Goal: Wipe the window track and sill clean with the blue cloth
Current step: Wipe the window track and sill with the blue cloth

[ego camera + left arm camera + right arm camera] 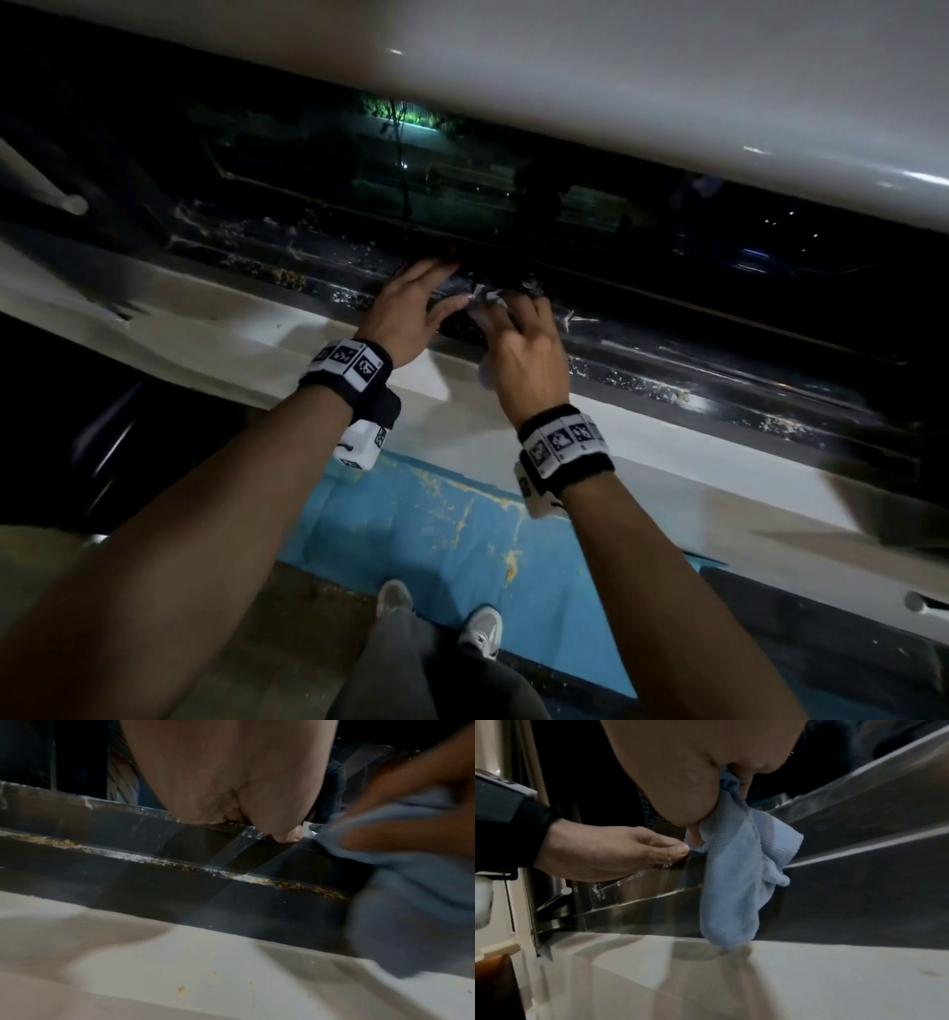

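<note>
The dark window track (719, 370) runs across the head view, with yellowish grit (295, 885) along its rails. Below it lies the white sill (180, 963), which carries a few yellow crumbs. My right hand (508, 313) grips the bunched blue cloth (736, 882) over the track. The cloth's loose end hangs down to the sill's edge. My left hand (431, 288) lies just left of it, fingers stretched onto the far rail. Its thumb (677, 850) touches the cloth's corner. The left wrist view shows the cloth (411, 882) at the right.
A glossy white window frame (616, 77) overhangs the track. Beyond the track is dark glass with night lights. A white rod (41, 180) sticks out at far left. Below the sill are a blue floor strip with yellow stains (436, 524) and my shoes (482, 627).
</note>
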{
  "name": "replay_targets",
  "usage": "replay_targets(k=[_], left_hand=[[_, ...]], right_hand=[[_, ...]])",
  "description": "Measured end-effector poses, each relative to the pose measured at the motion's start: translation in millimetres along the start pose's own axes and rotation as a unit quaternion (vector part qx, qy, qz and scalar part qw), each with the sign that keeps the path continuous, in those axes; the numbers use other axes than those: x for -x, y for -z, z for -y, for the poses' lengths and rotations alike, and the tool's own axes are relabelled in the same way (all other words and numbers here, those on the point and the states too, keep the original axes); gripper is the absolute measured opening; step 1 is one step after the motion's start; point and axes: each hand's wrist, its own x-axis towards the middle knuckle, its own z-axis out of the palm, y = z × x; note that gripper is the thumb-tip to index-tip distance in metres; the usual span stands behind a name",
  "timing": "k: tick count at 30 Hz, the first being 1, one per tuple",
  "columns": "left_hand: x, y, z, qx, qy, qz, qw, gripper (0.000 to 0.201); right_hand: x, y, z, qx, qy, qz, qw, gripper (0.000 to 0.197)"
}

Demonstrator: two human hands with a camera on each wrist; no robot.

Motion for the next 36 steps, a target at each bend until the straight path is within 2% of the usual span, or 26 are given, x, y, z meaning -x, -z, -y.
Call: replay_targets(k=[3, 6, 8, 11, 15, 18, 21, 24, 26, 29, 32, 36], left_hand=[[1, 3, -1, 0.003, 0.008, 0.002, 1.000, 0.057], [3, 1, -4, 0.003, 0.015, -0.001, 1.000, 0.057], [3, 1, -6, 0.001, 0.000, -0.006, 1.000, 0.054], [2, 5, -5, -0.004, -0.020, -0.005, 1.000, 0.049], [1, 8, -2, 0.007, -0.001, 0.008, 1.000, 0.054], [2, 5, -3, 0.009, 0.004, 0.009, 1.000, 0.054], [2, 8, -9, 0.004, 0.003, 0.010, 1.000, 0.052], [4, 15, -10, -0.010, -0.011, 0.022, 1.000, 0.052], [9, 22, -7, -0.011, -0.005, 0.025, 1.000, 0.053], [28, 30, 1, 0.004, 0.004, -0.006, 1.000, 0.056], [50, 31, -2, 0.023, -0.001, -0.048, 0.999, 0.054], [73, 31, -21, 0.078, 0.050, -0.120, 0.988, 0.039]], right_hand=[[30, 19, -31, -0.002, -0.010, -0.025, 1.000, 0.036], [26, 19, -25, 0.004, -0.051, -0.027, 0.998, 0.035], [6, 4, 0, 0.005, -0.028, -0.027, 0.999, 0.034], [-8, -1, 11, 0.002, 0.025, 0.012, 1.000, 0.047], [20, 17, -23, -0.007, -0.008, -0.018, 1.000, 0.033], [12, 11, -13, 0.011, -0.027, -0.003, 1.000, 0.034], [-8, 1, 11, -0.010, 0.002, 0.000, 1.000, 0.043], [0, 11, -1, -0.015, 0.020, -0.002, 1.000, 0.043], [14, 17, -16, -0.008, -0.001, -0.005, 1.000, 0.038], [9, 13, -2, -0.018, -0.056, -0.016, 0.998, 0.038], [-18, 9, 38, -0.060, -0.058, 0.003, 0.997, 0.030], [-36, 32, 57, -0.203, -0.111, 0.017, 0.973, 0.013]])
